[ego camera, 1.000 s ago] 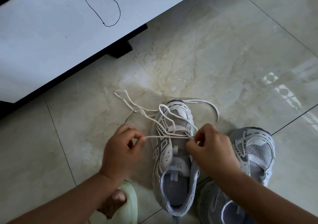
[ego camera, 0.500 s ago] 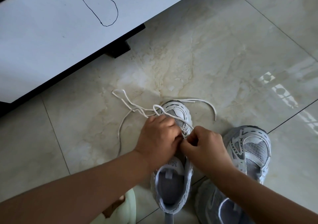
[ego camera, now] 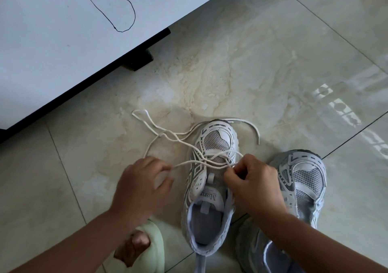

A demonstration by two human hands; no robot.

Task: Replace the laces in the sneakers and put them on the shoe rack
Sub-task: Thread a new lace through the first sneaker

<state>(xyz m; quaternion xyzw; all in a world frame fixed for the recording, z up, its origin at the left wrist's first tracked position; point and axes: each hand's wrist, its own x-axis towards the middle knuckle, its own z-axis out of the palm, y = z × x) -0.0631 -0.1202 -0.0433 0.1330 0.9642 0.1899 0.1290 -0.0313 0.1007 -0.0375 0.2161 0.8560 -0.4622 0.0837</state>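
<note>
A white and grey sneaker [ego camera: 212,180] stands on the tiled floor with its toe pointing away from me. A white lace [ego camera: 159,130] runs through its lower eyelets and trails in loops on the floor to the left and beyond the toe. My left hand [ego camera: 140,186] is left of the sneaker, pinching one strand of the lace at its fingertips and holding it taut. My right hand [ego camera: 254,182] is at the sneaker's right eyelets, fingers pinched on the lace there. A second sneaker [ego camera: 302,188], with no lace to be seen, lies to the right, partly under my right arm.
A white cabinet panel [ego camera: 63,42] with a pen-drawn outline stands at the upper left on a dark base. My foot in a pale green slipper [ego camera: 144,249] is at the bottom, left of the sneaker. Glossy marble tiles [ego camera: 273,63] spread beyond.
My left hand has moved from the sneaker's eyelets out to the left, drawing a strand of lace sideways. My right hand has stayed at the right eyelets.
</note>
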